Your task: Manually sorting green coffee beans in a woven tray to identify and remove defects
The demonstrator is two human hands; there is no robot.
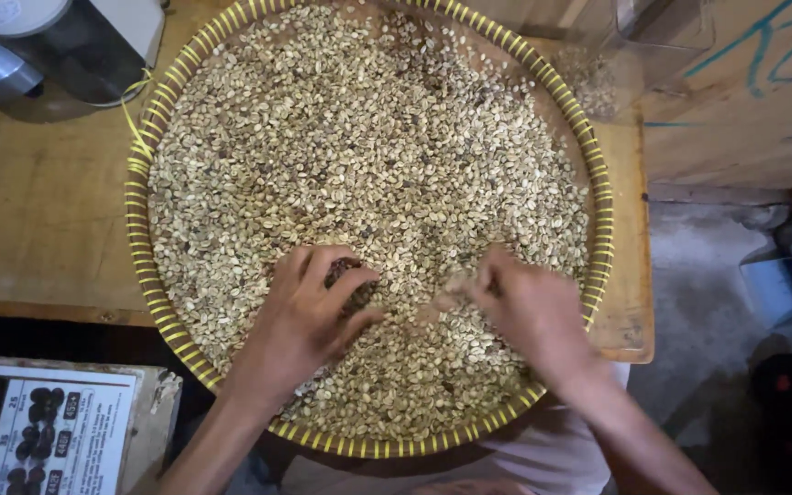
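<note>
A large round woven tray with a yellow-striped rim (138, 197) lies on a wooden table and is covered with pale green coffee beans (368, 156), with a few dark ones mixed in. Both my hands rest on the beans at the tray's near side. My left hand (309, 316) is cupped, its fingers curled around a small clump of dark beans (341, 270). My right hand (524, 307) is blurred, its fingertips pinched together on the beans at the centre; whether it holds any is unclear.
The wooden table (38, 211) extends left of the tray. A dark machine with a metal part (57, 46) stands at the back left. A clear plastic container (634, 55) sits at the back right. A printed chart (38, 435) lies at the lower left. Concrete floor (708, 293) lies to the right.
</note>
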